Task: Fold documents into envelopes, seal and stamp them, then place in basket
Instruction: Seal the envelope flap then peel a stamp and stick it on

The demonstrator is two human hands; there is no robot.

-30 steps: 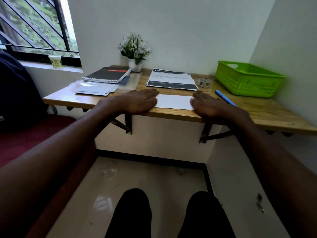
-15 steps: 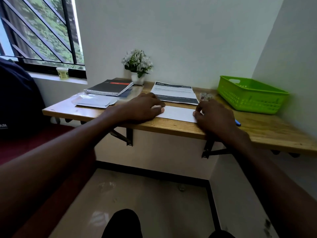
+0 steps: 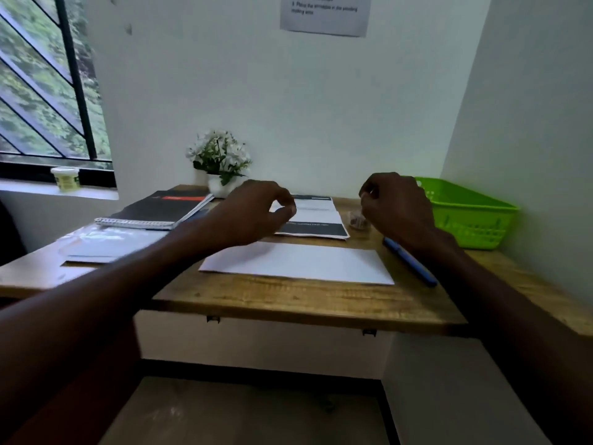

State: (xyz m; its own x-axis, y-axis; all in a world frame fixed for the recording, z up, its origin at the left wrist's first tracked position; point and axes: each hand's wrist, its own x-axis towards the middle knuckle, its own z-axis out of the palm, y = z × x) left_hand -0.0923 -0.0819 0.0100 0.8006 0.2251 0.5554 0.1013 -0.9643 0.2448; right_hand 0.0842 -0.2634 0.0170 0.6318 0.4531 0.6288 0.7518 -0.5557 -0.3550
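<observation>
Both hands had lifted off the white envelope (image 3: 296, 263), which they were pressing flat half a second before, and the camera had tilted up to show a printed notice (image 3: 324, 14) on the wall. That envelope lay flat near the front edge of the wooden desk (image 3: 288, 303), with nothing on it. Above its far-left corner hung the left hand (image 3: 253, 213), fingers curled loosely with thumb and forefinger nearly meeting, gripping nothing. Above its far-right corner hung the right hand (image 3: 396, 208), curled into a loose fist; whether it held anything could not be told. Just behind the envelope lay the printed document (image 3: 316, 220). Right of the envelope lay a blue pen (image 3: 412, 266), and beyond that the green basket (image 3: 465, 216). Left of the envelope sat a spiral notebook (image 3: 160, 210), with a flower pot (image 3: 221, 162) behind.
</observation>
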